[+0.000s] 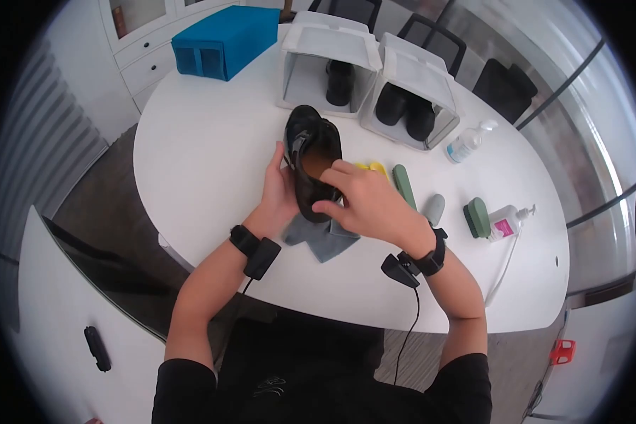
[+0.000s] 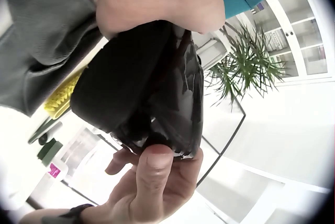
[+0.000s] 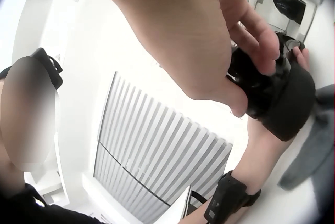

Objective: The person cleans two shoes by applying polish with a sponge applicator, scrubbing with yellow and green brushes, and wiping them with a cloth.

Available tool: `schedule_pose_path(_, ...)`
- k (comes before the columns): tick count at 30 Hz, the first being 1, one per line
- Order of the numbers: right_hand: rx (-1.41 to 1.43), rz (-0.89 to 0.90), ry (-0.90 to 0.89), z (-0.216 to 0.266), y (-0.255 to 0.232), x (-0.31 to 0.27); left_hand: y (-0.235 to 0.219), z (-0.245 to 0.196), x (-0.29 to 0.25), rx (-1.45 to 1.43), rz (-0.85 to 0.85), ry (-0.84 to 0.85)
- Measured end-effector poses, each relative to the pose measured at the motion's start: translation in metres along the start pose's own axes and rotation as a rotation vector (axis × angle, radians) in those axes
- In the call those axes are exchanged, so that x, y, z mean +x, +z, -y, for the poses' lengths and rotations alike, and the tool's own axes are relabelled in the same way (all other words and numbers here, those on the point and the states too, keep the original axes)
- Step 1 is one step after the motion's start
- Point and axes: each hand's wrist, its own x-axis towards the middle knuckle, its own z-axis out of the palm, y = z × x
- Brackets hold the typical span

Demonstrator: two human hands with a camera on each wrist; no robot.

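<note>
Left hand (image 1: 281, 194): partly open, cradling black shoe (image 1: 311, 166) from below and side | right hand (image 1: 366, 194): fingers curled over the shoe's heel-end rim, thumb outside | shoe: held above desk (image 1: 212, 162), over grey cloth (image 1: 321, 239) | white boxes (image 1: 328, 60) (image 1: 411, 92): beyond it, black shoes (image 1: 405, 113) inside

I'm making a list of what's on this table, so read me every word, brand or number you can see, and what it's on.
No text can be read.
Pink label on the white pump bottle: too small and blurred.
Blue label on the clear pump bottle: too blurred.
Pale print on the black shirt: unreadable.
</note>
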Motion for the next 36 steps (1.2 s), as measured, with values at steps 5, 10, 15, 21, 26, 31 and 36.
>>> schedule_pose_path(5, -0.029, -0.096, 0.032, -0.018, 0.002, 0.038, -0.017, -0.002, 0.017, -0.147, 0.056, 0.08)
schedule_pose_path(10, -0.078, -0.188, 0.009, -0.076, 0.011, 0.093, -0.022, 0.016, 0.018, -0.03, -0.061, -0.023)
schedule_pose_path(15, -0.112, -0.295, 0.035, -0.147, 0.026, 0.172, -0.029, 0.026, 0.015, 0.341, 0.059, -0.103)
schedule_pose_path(21, -0.171, -0.277, 0.146, -0.206, 0.052, 0.242, -0.008, 0.021, 0.006, 0.512, 0.042, -0.211)
schedule_pose_path(26, -0.192, -0.382, 0.182, -0.202, 0.074, 0.221, -0.006, 0.024, 0.006, 0.546, 0.035, -0.218)
schedule_pose_path(31, -0.059, -0.254, 0.105, -0.168, 0.045, 0.135, -0.005, 0.024, 0.007, 0.593, 0.085, -0.211)
schedule_pose_path(36, -0.037, -0.329, 0.229, -0.178, 0.014, 0.038, -0.007, 0.029, 0.007, 0.618, 0.089, -0.152)
